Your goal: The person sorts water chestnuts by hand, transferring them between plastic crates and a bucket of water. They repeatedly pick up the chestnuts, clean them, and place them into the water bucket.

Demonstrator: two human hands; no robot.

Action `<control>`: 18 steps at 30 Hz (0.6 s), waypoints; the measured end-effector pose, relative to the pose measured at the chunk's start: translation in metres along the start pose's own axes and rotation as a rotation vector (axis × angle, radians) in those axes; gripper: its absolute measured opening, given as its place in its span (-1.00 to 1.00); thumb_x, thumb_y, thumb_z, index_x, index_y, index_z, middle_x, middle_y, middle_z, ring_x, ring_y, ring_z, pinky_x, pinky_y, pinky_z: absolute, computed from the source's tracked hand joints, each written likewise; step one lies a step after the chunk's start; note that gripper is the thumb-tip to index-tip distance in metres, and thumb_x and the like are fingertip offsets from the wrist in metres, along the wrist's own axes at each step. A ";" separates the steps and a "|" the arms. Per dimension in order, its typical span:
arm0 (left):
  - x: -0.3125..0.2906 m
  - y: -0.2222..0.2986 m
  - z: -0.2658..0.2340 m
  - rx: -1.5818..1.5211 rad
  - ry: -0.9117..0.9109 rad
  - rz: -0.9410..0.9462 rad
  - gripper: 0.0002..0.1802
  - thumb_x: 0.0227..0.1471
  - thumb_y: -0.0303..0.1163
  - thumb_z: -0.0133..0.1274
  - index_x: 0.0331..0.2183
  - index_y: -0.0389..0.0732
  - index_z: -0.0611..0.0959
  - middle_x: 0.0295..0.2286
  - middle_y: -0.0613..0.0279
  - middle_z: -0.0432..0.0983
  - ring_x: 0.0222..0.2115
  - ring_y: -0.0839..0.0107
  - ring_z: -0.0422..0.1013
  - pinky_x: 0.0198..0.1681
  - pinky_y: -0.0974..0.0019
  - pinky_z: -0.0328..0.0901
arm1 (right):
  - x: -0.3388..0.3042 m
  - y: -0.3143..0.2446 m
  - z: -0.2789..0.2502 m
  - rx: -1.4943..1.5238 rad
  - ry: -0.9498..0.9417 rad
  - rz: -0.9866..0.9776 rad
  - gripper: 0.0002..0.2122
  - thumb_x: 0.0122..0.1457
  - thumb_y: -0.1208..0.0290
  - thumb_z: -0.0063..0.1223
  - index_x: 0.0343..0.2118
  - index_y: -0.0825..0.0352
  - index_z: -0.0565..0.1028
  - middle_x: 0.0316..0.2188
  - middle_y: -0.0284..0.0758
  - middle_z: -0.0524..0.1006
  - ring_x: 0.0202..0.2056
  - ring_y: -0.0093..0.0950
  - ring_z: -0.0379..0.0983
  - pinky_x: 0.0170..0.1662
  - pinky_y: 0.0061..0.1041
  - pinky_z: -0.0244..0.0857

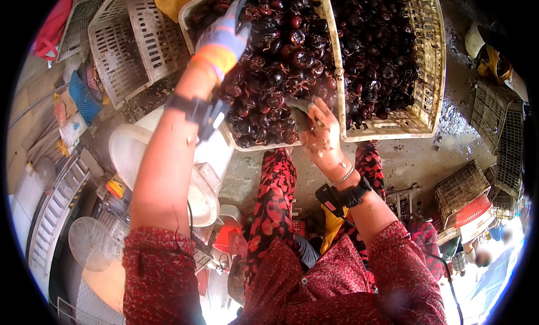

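Two pale plastic crates stand side by side, a left crate and a right crate. Both hold many glossy, dark red-brown water chestnuts, some with stringy roots. Over the far left of the left crate is my left hand, in a grey-purple glove with an orange cuff, its fingers stretched apart and holding nothing visible. My right hand, bare and flecked with mud, is at the near edge of that crate, its fingers curled. A dark grey piece shows at its thumb side; what the fingers hold is unclear.
Empty slatted crates lean at the far left. A large white tub stands left of my legs, near a blue mesh basket. More crates are stacked at the right. The floor is wet and muddy.
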State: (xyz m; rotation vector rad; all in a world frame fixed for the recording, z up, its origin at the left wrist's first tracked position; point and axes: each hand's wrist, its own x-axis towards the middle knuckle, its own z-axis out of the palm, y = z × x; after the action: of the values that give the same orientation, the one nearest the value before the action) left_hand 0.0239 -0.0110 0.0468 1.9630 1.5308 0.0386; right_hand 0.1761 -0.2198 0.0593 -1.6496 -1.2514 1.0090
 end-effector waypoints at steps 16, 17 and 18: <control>-0.015 -0.058 -0.105 -0.504 -0.219 -0.374 -0.68 0.11 -0.22 -0.05 -0.12 -0.14 0.49 -0.40 0.44 0.44 -0.55 0.67 0.21 -0.52 0.57 0.11 | -0.002 0.084 -0.022 0.285 0.419 0.391 -0.94 0.04 0.59 -0.09 -0.43 0.27 0.38 -0.48 -0.44 0.37 -0.57 -0.57 0.27 -0.59 -0.63 0.16; -0.021 -0.058 -0.109 -0.568 -0.115 -0.427 -0.67 0.12 -0.22 -0.07 -0.10 -0.14 0.47 -0.40 0.41 0.42 -0.54 0.65 0.20 -0.51 0.55 0.11 | 0.000 0.088 -0.020 0.696 0.469 0.582 -0.96 0.07 0.53 -0.10 -0.44 0.24 0.38 -0.50 -0.46 0.37 -0.57 -0.60 0.26 -0.60 -0.64 0.13; -0.027 -0.064 -0.121 -0.634 -0.194 -0.371 -0.67 0.12 -0.23 -0.07 -0.10 -0.17 0.46 -0.40 0.39 0.41 -0.53 0.64 0.20 -0.51 0.55 0.11 | -0.003 0.089 -0.017 0.909 0.435 0.619 -0.92 0.10 0.55 -0.12 -0.34 0.29 0.38 -0.40 -0.43 0.39 -0.45 -0.59 0.29 -0.44 -0.64 0.18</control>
State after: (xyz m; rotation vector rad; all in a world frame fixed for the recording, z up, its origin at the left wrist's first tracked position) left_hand -0.0873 0.0280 0.1207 1.1433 1.4951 0.1522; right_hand 0.2206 -0.2408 -0.0173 -1.3786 0.0781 1.2260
